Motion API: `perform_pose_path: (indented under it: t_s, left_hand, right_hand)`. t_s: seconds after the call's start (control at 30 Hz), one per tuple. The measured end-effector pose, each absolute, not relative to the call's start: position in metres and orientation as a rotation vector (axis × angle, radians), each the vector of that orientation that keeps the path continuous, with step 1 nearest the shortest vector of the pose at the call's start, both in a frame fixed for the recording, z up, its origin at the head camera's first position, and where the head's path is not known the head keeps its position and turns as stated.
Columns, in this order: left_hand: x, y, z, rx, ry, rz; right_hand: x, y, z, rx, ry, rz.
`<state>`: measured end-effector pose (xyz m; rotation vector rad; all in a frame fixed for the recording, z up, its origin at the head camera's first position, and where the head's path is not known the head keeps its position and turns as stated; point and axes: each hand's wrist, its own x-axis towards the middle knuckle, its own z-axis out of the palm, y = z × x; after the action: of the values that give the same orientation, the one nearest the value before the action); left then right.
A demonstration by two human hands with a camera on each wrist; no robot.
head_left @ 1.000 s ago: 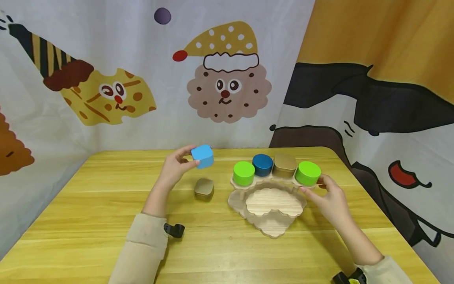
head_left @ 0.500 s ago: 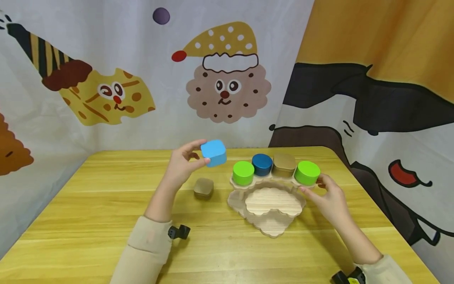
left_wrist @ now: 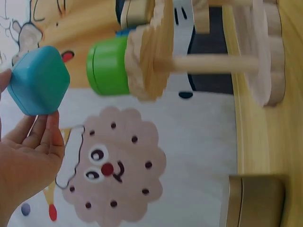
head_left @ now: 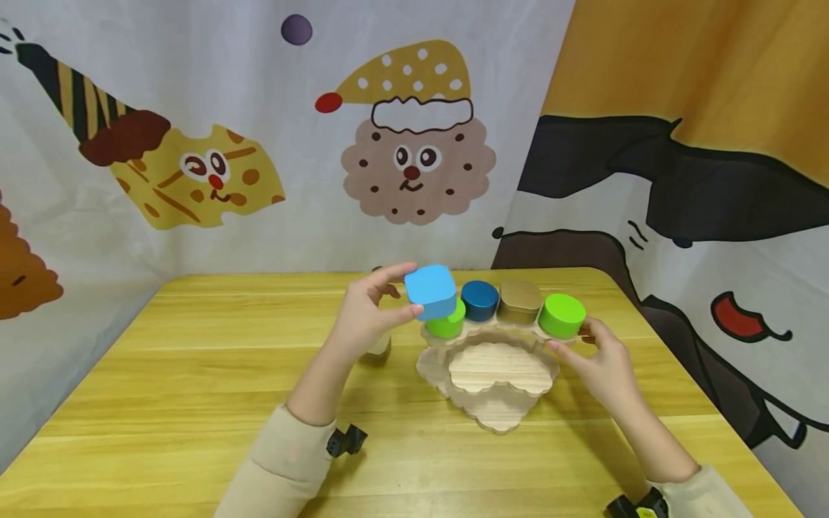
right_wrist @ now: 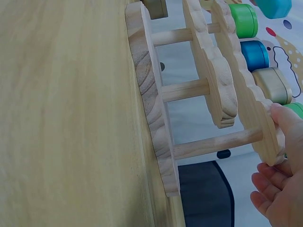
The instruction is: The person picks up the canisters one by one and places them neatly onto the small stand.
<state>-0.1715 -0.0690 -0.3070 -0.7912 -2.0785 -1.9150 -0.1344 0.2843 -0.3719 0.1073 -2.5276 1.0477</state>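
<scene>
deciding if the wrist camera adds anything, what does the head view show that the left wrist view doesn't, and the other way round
Only the head view shows the right grip on the wooden stand, the right-end green block and the cheese print.

Only the left wrist view shows a post side-on, running between base and upper tier.

Both show the left grip holding the light blue block, the left-end green block and the cookie print.

Left fingers (head_left: 391, 273) pinching, right fingers (right_wrist: 266, 187) gripping
</scene>
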Motion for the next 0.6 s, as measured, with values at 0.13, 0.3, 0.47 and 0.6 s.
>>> perform_pose_path:
  t_s: [0.13, 0.3, 0.47, 0.6]
  left_hand:
    - [-0.164, -0.058, -0.307, -0.829, -2.087, -1.923]
    - [-0.152, -0.045, -0.306, -0.822, -2.134, -1.946]
    - [-0.144, -0.033, -0.307, -0.837, -2.187, -1.964]
    - [-0.137, -0.024, -0.309, -0.851, -2.223, -1.999]
  right_hand:
    - [-0.134, 0.285, -0.372, 0.107, -2.528, 1.045]
    - [-0.134, 0.285, -0.373, 0.109, -2.529, 1.043]
    - [-0.135, 0.285, -0.373, 0.112, -2.524, 1.045]
    - [-0.135, 0.285, -0.373, 0.11, -2.526, 1.052]
